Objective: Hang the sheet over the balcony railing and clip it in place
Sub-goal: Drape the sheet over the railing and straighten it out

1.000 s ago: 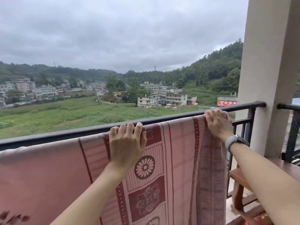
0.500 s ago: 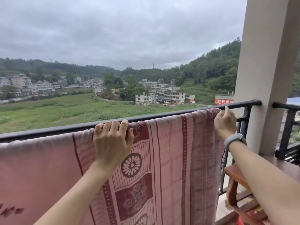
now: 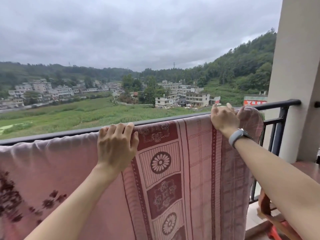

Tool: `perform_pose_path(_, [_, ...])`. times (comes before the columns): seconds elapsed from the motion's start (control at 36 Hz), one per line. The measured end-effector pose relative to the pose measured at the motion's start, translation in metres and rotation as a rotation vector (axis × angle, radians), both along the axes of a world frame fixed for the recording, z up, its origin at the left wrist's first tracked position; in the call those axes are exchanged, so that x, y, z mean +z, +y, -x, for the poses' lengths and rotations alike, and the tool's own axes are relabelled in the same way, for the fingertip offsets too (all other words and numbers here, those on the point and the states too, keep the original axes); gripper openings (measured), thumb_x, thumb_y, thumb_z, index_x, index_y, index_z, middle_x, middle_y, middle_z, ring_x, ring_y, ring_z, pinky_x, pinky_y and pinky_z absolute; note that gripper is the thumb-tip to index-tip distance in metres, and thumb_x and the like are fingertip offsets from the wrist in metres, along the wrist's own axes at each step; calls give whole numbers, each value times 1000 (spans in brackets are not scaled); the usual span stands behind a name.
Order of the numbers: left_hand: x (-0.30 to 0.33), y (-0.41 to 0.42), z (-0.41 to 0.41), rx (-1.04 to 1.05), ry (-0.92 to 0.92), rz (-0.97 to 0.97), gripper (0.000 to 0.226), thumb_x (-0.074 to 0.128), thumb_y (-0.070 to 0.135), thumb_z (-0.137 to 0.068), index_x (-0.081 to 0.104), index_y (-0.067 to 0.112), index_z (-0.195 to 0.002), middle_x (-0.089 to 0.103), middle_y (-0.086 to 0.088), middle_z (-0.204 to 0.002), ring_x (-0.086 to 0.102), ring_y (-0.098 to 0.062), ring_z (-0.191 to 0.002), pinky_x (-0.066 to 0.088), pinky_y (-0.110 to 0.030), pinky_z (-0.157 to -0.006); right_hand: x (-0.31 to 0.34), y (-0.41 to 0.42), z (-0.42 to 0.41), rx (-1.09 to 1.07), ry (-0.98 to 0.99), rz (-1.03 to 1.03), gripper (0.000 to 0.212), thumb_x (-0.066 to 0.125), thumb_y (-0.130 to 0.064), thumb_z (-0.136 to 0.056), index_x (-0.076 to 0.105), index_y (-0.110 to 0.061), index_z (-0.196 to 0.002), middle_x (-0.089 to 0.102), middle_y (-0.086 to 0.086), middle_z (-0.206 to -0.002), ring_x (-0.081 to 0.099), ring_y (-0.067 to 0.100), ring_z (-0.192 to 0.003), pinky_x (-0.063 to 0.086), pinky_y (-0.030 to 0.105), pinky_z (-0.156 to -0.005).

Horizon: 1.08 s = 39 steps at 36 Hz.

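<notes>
A pink sheet (image 3: pixel 195 163) with dark red flower and stripe patterns hangs over the black balcony railing (image 3: pixel 60 135). My left hand (image 3: pixel 116 146) grips the sheet's top fold on the rail near the middle. Further right, my right hand (image 3: pixel 224 118), with a grey band on its wrist, pinches the top edge of the sheet close to its right end, fingers lifted over the rail. No clip is visible.
A beige pillar (image 3: pixel 296 75) stands at the right, where the rail ends. A wooden chair (image 3: pixel 270 215) sits low at the right, under my right forearm. Beyond the rail lie fields, houses and wooded hills.
My left hand has slid left along the rail. My right hand has changed from lying flat on the sheet to pinching its top edge. The camera has shifted slightly.
</notes>
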<state>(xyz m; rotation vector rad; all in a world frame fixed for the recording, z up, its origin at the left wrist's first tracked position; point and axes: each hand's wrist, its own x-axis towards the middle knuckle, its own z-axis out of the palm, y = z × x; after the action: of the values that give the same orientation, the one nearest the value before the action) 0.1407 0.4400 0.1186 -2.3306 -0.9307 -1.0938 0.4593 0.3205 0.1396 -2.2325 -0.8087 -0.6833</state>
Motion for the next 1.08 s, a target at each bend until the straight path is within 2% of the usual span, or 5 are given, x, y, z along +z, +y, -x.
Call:
perform_pose_path(0.19, [10, 16, 51, 22, 13, 45, 47, 26, 37, -91, 66, 12, -96, 70, -7, -87, 64, -29, -81, 41, -40, -78, -3, 50, 130, 439, -319, -201, 41, 31, -27, -92, 65, -5, -84, 69, 9, -96, 61, 21, -92, 21, 47, -111])
perform_pose_path(0.28, [8, 25, 70, 35, 15, 25, 40, 32, 33, -91, 65, 11, -94, 69, -8, -85, 63, -30, -80, 42, -40, -78, -12, 66, 176, 544, -468, -231, 37, 34, -24, -89, 64, -7, -76, 68, 7, -77, 59, 19, -72, 48, 33, -80])
perform_pose_path(0.56, [4, 77, 212, 120, 61, -24, 43, 30, 38, -92, 62, 12, -104, 69, -8, -91, 63, -30, -84, 38, -47, -90, -17, 93, 245, 326, -360, -156, 52, 18, -34, -88, 60, -7, -73, 65, 11, -74, 56, 25, -69, 36, 38, -81])
perform_pose_path(0.86, [6, 108, 307, 25, -106, 96, 45, 25, 38, -94, 61, 19, -114, 68, -1, -109, 61, -24, -103, 11, -54, -110, -19, 147, 440, 903, -676, -37, 42, 40, -18, -86, 54, -3, -123, 60, 11, -120, 55, 29, -109, 42, 46, -95])
perform_pose_path(1.08, [-3, 156, 401, 56, -205, 21, 44, 35, 47, -92, 68, 19, -100, 70, 1, -95, 61, -24, -94, 12, -50, -109, -25, 191, 538, 771, -551, -27, 40, 42, -26, -86, 54, -12, -122, 58, 4, -121, 53, 23, -111, 28, 48, -108])
